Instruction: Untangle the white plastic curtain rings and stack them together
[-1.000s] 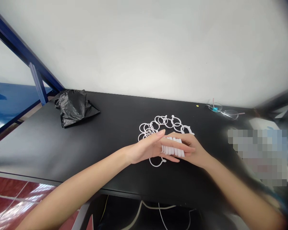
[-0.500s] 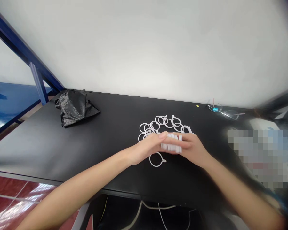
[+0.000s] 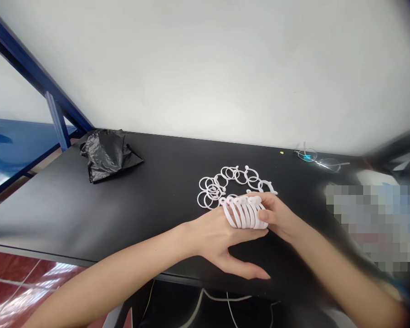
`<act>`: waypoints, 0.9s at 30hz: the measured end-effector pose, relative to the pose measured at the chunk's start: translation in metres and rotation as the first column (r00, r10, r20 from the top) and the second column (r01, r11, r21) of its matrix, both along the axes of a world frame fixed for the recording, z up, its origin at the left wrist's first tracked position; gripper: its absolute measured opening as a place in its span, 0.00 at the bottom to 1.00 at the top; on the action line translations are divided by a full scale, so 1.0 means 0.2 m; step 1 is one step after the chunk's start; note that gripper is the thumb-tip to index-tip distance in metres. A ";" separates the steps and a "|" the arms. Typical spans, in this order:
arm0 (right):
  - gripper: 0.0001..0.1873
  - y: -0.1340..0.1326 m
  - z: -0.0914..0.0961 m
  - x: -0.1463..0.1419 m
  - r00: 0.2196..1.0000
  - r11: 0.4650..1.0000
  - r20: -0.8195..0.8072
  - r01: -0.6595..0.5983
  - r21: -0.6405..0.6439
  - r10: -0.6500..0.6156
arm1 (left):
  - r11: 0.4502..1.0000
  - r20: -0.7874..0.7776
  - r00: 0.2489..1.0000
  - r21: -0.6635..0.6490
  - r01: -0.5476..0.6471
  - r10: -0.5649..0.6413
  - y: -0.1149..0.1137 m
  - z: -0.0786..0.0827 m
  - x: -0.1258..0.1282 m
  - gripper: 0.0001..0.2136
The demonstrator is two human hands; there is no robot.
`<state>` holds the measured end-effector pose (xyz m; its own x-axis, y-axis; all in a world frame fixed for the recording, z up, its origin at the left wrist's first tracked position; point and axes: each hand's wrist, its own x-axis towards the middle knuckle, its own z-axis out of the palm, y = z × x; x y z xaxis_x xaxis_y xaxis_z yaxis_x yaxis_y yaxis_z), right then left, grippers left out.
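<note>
Several white curtain rings [image 3: 245, 214] with small eyelets encircle the fingers of my left hand [image 3: 212, 234], packed side by side. That hand is back-up, its fingers stretched through the rings and its thumb spread away toward the table's front edge. At the fingertip end, my right hand [image 3: 276, 214] pinches the outermost rings between thumb and fingers. Just beyond my hands, more white rings [image 3: 212, 191] lie overlapping in a loose arc on the black table [image 3: 164, 182]. My hands hide part of this arc.
A crumpled black plastic bag [image 3: 107, 157] sits at the table's back left. Eyeglasses [image 3: 317, 160] lie near the wall at the back right, with a small yellow bit [image 3: 282, 152] beside them. A blurred, pixelated item [image 3: 369, 223] is at the right. Cables [image 3: 198, 305] hang below the front edge.
My left hand has turned back-up, its thumb swinging down and away from the rings. The held rings now show around its fingers. The ring lying nearest the front edge is no longer visible.
</note>
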<state>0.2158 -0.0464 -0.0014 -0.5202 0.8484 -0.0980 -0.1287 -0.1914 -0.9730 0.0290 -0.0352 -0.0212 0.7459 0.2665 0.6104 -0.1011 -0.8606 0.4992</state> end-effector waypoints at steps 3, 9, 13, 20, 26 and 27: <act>0.18 -0.01 0.00 -0.02 0.996 0.997 0.046 0.077 -0.005 -0.076 | 1.000 -0.051 0.999 0.024 0.004 -0.002 0.00 0.01 0.00 0.21; 0.18 -0.03 0.01 -0.07 0.967 0.984 0.184 0.172 0.045 -0.178 | 0.999 -0.085 0.995 0.019 0.045 -0.043 -0.01 0.04 0.01 0.21; 0.17 -0.04 0.01 -0.08 0.963 0.977 0.166 0.207 0.059 -0.214 | 0.997 -0.045 0.999 -0.076 0.015 -0.019 -0.02 0.05 0.01 0.17; 0.29 0.02 0.01 0.00 0.965 0.971 -0.254 -0.123 -0.205 0.068 | 0.723 0.208 0.978 -0.673 0.154 -0.014 -0.02 0.17 -0.03 0.08; 0.15 0.02 -0.04 -0.03 0.922 0.927 -0.386 -0.142 -0.346 -0.002 | 0.407 0.400 0.914 -0.826 0.391 -0.067 0.01 0.20 -0.06 0.13; 0.10 0.01 -0.05 -0.05 0.920 0.925 -0.391 -0.133 -0.355 -0.018 | 0.377 0.410 0.909 -0.833 0.406 -0.072 0.01 0.19 -0.06 0.13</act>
<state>0.2064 -0.0447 -0.0105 -0.6275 0.7572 -0.1813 -0.4515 -0.5435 -0.7076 0.0168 -0.0325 0.0164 0.7286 0.6101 0.3113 -0.4882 0.1438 0.8608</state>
